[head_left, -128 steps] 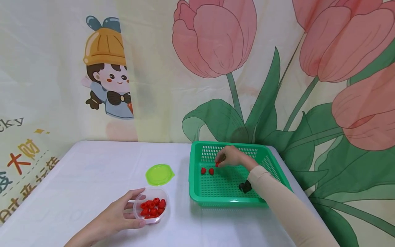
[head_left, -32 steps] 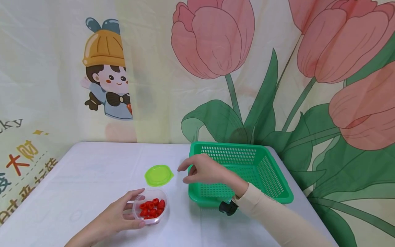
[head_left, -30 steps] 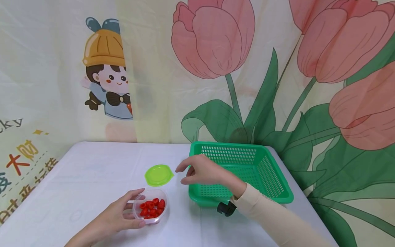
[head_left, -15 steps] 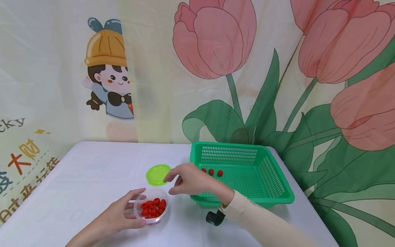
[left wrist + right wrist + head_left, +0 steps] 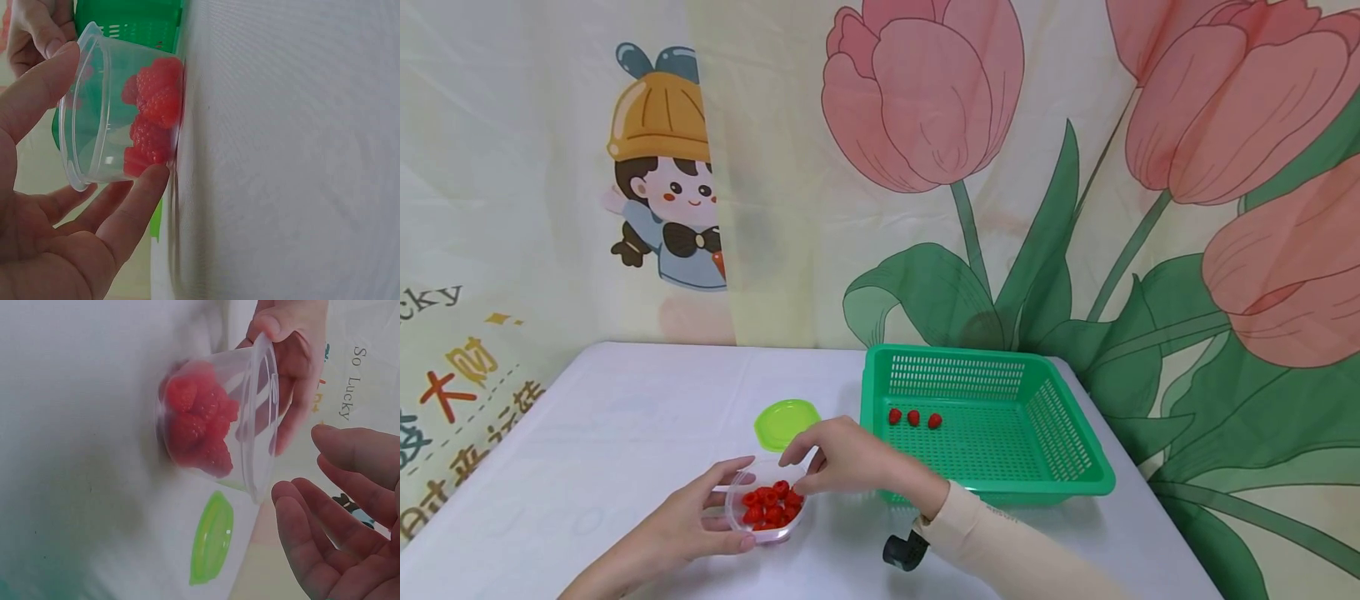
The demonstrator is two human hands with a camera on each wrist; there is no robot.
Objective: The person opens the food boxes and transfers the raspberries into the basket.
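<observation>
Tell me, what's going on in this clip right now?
A person's left hand steadies a clear cup of red berries on a white table. The right hand hovers by the cup's open top, fingers parted and holding nothing. Three berries sit in a row inside the green basket; a lime-green lid lies beyond the cup.

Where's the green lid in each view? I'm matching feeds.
Head: lid left of centre, just above the cup.
Left wrist: lid only a sliver, left of centre, below the cup.
Right wrist: lid low centre, below the cup.
Shared landmark: the clear cup, in all three.
</observation>
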